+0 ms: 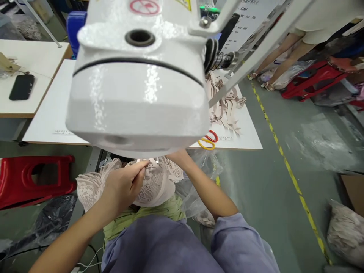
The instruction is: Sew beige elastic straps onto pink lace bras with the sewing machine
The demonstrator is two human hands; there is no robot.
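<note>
A pale pink lace bra (153,185) hangs over my lap at the front of a white sewing machine (139,102). My left hand (122,185) is closed on the bra's upper edge, thumb and fingers pressed together near a thin strap. Just under the machine head, my right hand (176,156) reaches to the far side of the bra; its fingers are hidden by the machine. More gathered lace cups (88,184) lie to the left, beside my left wrist. The needle area is out of sight behind the machine's housing.
Scissors (209,141) with red and yellow handles lie at the white table's (250,138) front edge, near beige fabric strips (227,104). A black phone (22,87) rests on the left table. Red stools (54,176) stand on both sides. Another person's legs (284,57) show at upper right.
</note>
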